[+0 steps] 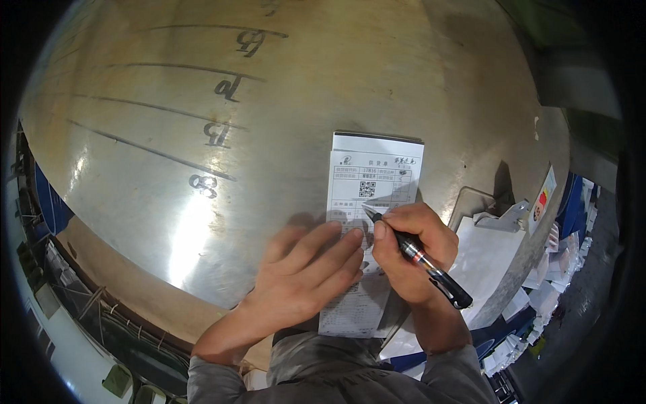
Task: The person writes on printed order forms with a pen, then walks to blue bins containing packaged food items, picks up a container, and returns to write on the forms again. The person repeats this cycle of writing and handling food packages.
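Note:
A pad of printed white forms (341,185) lies on the worktable in front of me, with a square code and a ruled grid on its top sheet. My right hand (418,249) grips a black pen (431,268), and the pen's tip rests at or just over the form's middle rows. Spread flat with fingers pointing to the right, my left hand (303,269) lies across the form's left side and covers part of its lower rows. A long printed slip (351,316) reaches from beneath the hands toward my body.
The metal worktable (303,74) bears hand-drawn black lines and marks at the left. Right of the pad is a clipboard (499,222) holding white paper. A small coloured card (544,198) stands by the table's right edge. Beyond it are many plastic-wrapped papers (548,286).

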`<state>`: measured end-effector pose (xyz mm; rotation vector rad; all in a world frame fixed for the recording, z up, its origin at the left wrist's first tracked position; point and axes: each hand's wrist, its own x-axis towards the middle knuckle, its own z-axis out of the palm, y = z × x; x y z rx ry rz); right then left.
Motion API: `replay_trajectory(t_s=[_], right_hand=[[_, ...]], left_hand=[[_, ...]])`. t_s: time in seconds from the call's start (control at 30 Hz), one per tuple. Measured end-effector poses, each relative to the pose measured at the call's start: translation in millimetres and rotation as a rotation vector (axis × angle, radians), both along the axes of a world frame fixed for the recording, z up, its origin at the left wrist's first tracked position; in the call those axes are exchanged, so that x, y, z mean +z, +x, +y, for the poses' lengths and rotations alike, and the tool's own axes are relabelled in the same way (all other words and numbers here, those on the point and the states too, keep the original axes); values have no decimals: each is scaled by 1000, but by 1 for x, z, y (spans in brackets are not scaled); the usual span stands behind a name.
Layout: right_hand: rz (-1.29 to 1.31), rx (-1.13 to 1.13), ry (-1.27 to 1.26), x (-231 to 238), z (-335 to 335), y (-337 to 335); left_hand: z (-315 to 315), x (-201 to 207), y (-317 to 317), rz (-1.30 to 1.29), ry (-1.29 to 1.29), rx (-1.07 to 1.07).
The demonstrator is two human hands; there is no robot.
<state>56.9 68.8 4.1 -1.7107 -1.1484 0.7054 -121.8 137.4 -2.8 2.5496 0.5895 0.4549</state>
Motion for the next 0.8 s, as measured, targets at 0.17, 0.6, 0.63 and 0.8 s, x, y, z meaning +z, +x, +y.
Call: replay_trajectory(t_s=[0.17,0.6,0.63,0.8], right_hand=[[-4,-4,21,-2,0,0],[34,-7,7,-3,-1,0],[27,-4,12,-3,-2,0],[36,-7,2,-4,-3,0]], left_hand=[[0,0,-1,-1,-18,-10],[1,0,1,-9,-13,-9],[1,0,1,-10,-11,-10],[0,0,1,-6,-9,-2]])
